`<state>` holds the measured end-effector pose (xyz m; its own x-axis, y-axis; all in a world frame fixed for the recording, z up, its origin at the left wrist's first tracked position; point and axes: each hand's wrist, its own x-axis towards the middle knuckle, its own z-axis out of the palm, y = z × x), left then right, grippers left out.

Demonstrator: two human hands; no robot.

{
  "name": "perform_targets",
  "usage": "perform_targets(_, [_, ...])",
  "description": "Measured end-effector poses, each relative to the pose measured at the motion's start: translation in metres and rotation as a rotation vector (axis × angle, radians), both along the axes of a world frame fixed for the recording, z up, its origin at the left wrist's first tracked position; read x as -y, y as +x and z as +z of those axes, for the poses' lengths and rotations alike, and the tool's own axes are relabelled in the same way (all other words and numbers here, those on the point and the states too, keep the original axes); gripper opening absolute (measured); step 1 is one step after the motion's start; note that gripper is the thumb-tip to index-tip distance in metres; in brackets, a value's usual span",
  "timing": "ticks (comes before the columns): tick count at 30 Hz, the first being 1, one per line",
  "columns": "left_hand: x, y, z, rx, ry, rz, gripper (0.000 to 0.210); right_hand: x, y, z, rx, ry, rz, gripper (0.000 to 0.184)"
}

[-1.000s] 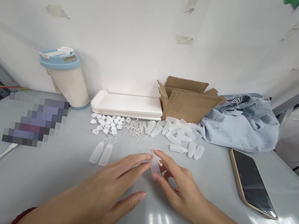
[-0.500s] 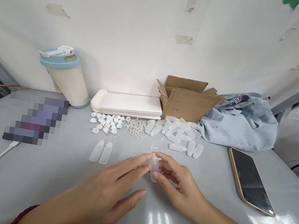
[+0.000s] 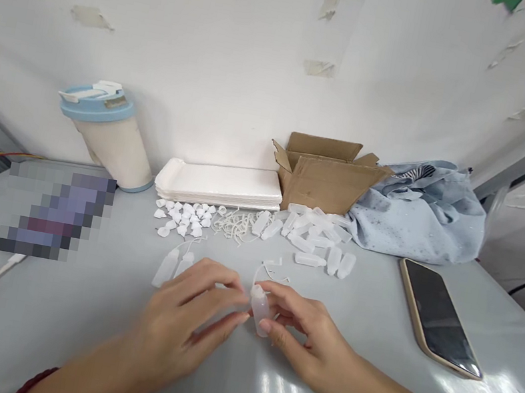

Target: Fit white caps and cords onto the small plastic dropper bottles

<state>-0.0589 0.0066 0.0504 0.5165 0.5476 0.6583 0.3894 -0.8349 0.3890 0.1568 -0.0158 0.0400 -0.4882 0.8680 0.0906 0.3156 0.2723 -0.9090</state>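
My right hand (image 3: 311, 337) pinches a small translucent plastic bottle (image 3: 260, 316) between thumb and fingers, just above the grey table. A thin white string (image 3: 274, 273) runs from the bottle's neck and curls away behind it. On the other side of the bottle, my left hand (image 3: 189, 322) is open, its slightly blurred fingers curved and apart, with the tips close to the bottle. Two similar bottles (image 3: 166, 269) with strings lie beyond my left hand, one partly hidden by it. Farther back are several white caps (image 3: 185, 217), a heap of strings (image 3: 237, 227) and a pile of loose bottles (image 3: 319, 241).
Along the wall stand a blue-lidded tumbler (image 3: 112, 143), a stack of white packets (image 3: 224, 183), an open cardboard box (image 3: 327, 188) and a light-blue cloth bag (image 3: 421, 218). A phone (image 3: 442, 316) lies at right; a pixelated device (image 3: 59, 215) with a white cable lies at left.
My left hand has drawn back slightly left from the bottle's top. The bottle in my right hand has come a little nearer and left, showing more of its neck and string.
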Motion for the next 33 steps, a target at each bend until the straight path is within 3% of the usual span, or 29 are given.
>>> perform_targets(5, [-0.0014,0.0019,-0.0101,-0.176,0.056,-0.014,0.042,0.0004,-0.0009,0.0031,-0.082,-0.098,0.039,0.034])
perform_targets(9, [0.0005,0.0046,-0.0062,-0.225,0.164,-0.023,0.039,0.0001,-0.0031,0.0038,-0.203,-0.209,0.092,0.034])
perform_targets(14, [0.002,0.0047,-0.0039,-0.281,0.281,0.029,0.034,0.0006,-0.0049,-0.0011,-0.319,-0.292,0.059,0.03])
perform_targets(19, [0.0,0.0047,-0.0064,-0.251,0.295,-0.001,0.034,-0.0002,-0.0049,-0.0031,-0.358,-0.353,0.019,0.028])
perform_targets(25, [0.0008,0.0067,-0.0036,-0.189,0.197,0.001,0.029,-0.0004,-0.0066,-0.0023,-0.365,-0.394,0.017,0.028])
perform_targets(33, [0.0051,0.0097,-0.0075,-0.297,0.379,0.035,0.036,0.0005,-0.0077,-0.0013,-0.447,-0.428,0.039,0.027])
